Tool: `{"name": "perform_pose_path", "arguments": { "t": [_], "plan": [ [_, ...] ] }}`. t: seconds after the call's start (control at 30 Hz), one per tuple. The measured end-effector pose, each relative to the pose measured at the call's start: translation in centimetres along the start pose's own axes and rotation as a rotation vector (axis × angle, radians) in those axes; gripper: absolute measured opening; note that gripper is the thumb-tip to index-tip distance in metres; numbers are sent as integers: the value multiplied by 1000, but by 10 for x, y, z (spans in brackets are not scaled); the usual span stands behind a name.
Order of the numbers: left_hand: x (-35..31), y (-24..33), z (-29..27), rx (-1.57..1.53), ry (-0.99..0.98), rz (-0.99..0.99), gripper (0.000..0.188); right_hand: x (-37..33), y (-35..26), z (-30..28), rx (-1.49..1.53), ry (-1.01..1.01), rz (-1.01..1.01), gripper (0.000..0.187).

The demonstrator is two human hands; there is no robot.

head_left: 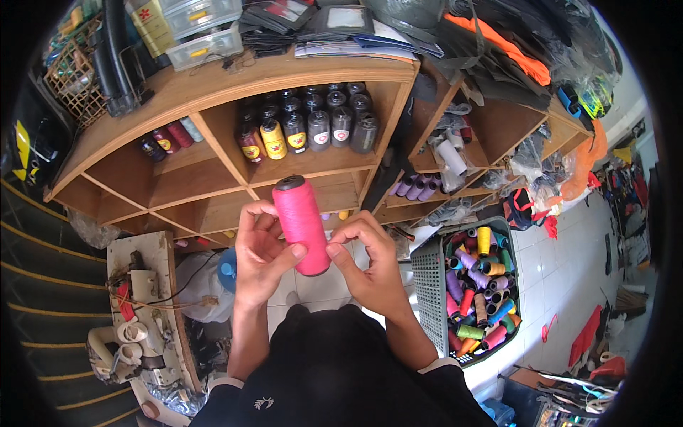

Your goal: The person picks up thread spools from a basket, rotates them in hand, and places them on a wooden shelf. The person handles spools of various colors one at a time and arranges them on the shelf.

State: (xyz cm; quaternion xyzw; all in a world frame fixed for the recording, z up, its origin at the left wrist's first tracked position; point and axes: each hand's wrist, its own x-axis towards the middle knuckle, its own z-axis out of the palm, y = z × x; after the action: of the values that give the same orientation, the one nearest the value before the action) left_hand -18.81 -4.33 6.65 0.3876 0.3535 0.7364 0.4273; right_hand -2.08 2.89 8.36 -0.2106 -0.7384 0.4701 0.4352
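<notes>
A person, seen from their own head camera, stands in a cluttered workroom holding a tall pink thread spool (304, 226) before their chest, in front of a low wooden shelf unit (213, 128). The spool is nearly upright, its dark top end tipped slightly left. The left hand (262, 249) grips it from the left, thumb laid across the front of the thread and fingers curled at the side and behind. The right hand (368, 262) is at the spool's lower right side, thumb and forefinger brought together there; whether they pinch the spool or a loose thread end cannot be told.

In the shelf unit's middle upper compartment, dark spools (319, 122) stand in rows, with a yellow spool (273, 138) at the front. A few more spools stand in the compartment to its left. On top of the unit are clear plastic drawers (204, 44) and stacked papers.

To the person's right, a dark perforated plastic crate (429, 285) is filled with jumbled spools in many colours, on a white tiled floor (541, 263). To the left, a cream-coloured machine (131, 333) sits on a worn bench (126, 248).
</notes>
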Motion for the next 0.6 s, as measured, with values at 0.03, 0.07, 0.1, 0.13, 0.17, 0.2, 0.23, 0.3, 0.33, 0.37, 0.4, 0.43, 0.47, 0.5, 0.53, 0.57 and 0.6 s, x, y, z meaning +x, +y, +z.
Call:
{"name": "perform_pose_path", "arguments": {
  "t": [0.03, 0.07, 0.1, 0.13, 0.17, 0.2, 0.23, 0.3, 0.33, 0.37, 0.4, 0.43, 0.47, 0.5, 0.53, 0.57, 0.6],
  "plan": [
    [0, 1, 1, -13, -6, -11, 54, 1, 1, -1, -3, -5, -17, 13],
    [1, 1, 1, -26, -12, -21, 55, 1, 1, -2, -6, -11, -34, 14],
    [1, 1, 2, -38, -17, -32, 55, 0, 1, -4, -36, -8, -42, 15],
    [2, 0, 3, -36, -14, -34, 56, 0, 0, -6, -63, -6, -50, 16],
    [2, 0, 3, -34, -10, -35, 56, 0, -2, -8, -89, -5, -58, 17],
    [2, -1, 3, -32, -5, -37, 57, 1, -7, -7, -92, 21, -63, 16],
    [3, -2, 4, -8, 3, -14, 57, 4, -14, -5, -96, 49, -68, 15],
    [5, -4, 6, 40, 21, 33, 56, 4, -15, 0, -107, 90, -63, 13],
    [5, -4, 10, 91, 29, 57, 57, 1, -8, 4, -114, 107, -55, 13],
    [6, -2, 15, 141, 38, 81, 57, -1, -4, 6, -121, 124, -47, 13],
    [7, -2, 18, 192, 46, 106, 57, -1, -3, 6, -77, 121, -8, 13],
    [8, -1, 18, 188, 46, 104, 57, 0, -3, 6, -32, 115, 30, 13],
    [9, -1, 17, 185, 45, 102, 57, 1, -2, 6, 14, 109, 68, 12],
    [10, -1, 17, 181, 44, 99, 57, 3, -2, 4, -18, 86, 30, 12],
    [11, 1, 17, 157, 40, 78, 57, 5, -1, 1, -49, 61, -9, 11],
    [12, 3, 18, 134, 35, 55, 57, 6, 0, -2, -79, 36, -49, 10],
    [12, 4, 18, 110, 31, 33, 57, 7, -1, -3, -91, 24, -65, 10]
  ]
}}
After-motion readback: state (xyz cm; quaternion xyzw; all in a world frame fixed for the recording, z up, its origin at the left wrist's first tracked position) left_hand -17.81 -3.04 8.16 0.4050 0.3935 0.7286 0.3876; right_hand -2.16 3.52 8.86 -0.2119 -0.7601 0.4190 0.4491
